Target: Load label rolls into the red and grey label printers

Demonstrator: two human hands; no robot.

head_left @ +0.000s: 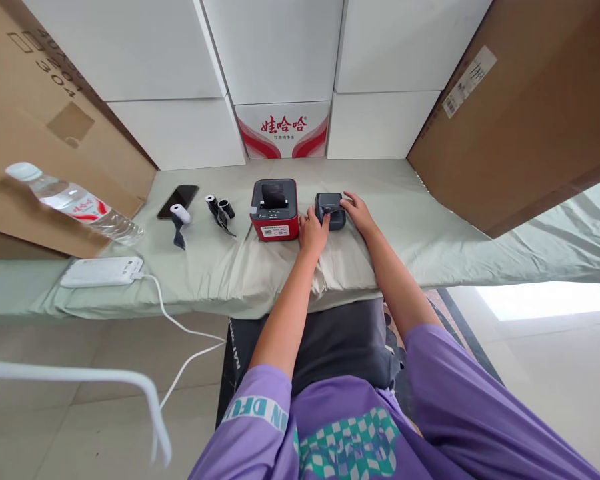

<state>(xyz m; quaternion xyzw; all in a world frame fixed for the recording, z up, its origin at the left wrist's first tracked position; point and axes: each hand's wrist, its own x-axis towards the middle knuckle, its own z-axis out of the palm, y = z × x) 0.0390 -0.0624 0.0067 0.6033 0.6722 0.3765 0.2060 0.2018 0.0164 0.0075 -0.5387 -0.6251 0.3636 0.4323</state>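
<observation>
On the counter point(380, 220), covered with a pale green cloth, sits a small dark grey box-shaped device point(330, 211), just right of a red-and-black desktop label printer point(275, 209). Both hands are on the grey device. Left hand point(313, 231) is at its near-left corner, fingers point(325, 218) curled against the front edge. Right hand point(359, 212) lies along its right side, fingers stretched over the top edge, flat rather than clamped. Device rests on the cloth, not lifted.

Left of the printer: a black roll holder with two spools point(219, 211), then a white roll with black tape trailing point(180, 219), then a black smartphone lying flat point(178, 201). Near the counter's left front edge, a white power bank point(101, 272) with a white cable point(180, 325) hanging off toward the floor. A clear plastic water bottle with a red label point(75, 203) lies tilted at far left. White cartons point(280, 53) stacked behind, brown cardboard boxes point(525, 107) at both sides.
</observation>
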